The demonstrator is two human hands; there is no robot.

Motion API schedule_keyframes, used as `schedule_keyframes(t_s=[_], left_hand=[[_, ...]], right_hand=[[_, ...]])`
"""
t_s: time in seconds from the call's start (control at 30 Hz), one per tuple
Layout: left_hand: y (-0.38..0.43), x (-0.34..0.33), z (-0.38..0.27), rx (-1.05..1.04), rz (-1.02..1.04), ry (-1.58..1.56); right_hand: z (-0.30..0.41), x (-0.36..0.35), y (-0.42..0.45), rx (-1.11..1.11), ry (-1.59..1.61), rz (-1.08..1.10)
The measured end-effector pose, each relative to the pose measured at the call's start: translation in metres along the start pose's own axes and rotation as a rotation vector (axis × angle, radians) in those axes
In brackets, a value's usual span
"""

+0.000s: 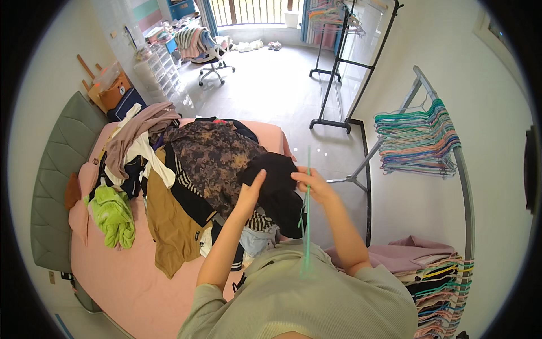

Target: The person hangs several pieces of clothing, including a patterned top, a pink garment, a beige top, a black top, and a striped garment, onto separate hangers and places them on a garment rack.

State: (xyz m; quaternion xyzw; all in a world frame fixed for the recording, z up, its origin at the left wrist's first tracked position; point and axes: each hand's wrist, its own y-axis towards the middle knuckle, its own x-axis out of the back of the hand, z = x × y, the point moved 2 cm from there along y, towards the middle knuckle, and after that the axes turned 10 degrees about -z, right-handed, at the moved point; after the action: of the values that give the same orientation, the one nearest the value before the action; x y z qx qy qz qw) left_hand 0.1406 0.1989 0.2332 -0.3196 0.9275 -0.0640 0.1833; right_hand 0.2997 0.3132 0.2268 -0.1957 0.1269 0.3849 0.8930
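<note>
A black garment hangs between my two hands above the near edge of the bed. My left hand grips its left side, the thumb lying on top of the cloth. With my right hand I pinch its right edge and also hold a green clothes hanger, seen nearly edge-on in front of my shirt. Just beyond the black garment lies a dark floral-patterned garment. The lower folds of the black cloth hide part of the pile.
On the pink bed lie mustard trousers, a lime-green garment and other clothes. To the right, a grey rack carries empty hangers and hung clothes. A black rack and a wheeled chair stand farther off.
</note>
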Motion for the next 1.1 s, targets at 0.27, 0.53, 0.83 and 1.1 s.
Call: schedule_keyframes(t_s=[0.27,0.53,0.83,1.1], left_hand=[[0.02,0.023,0.0,-0.006,-0.01,0.402],[0.006,-0.02,-0.011,-0.639,0.321,0.62],[-0.001,-0.053,-0.031,-0.438,0.56,0.816],[0.002,-0.065,-0.026,-0.572,0.629,0.602]], right_hand=[[0.039,0.028,-0.017,0.128,0.217,-0.081],[0.021,0.017,-0.001,0.06,-0.143,0.017],[0.032,0.008,-0.02,0.011,-0.333,-0.074],[0.021,0.022,-0.028,0.064,-0.181,-0.174]])
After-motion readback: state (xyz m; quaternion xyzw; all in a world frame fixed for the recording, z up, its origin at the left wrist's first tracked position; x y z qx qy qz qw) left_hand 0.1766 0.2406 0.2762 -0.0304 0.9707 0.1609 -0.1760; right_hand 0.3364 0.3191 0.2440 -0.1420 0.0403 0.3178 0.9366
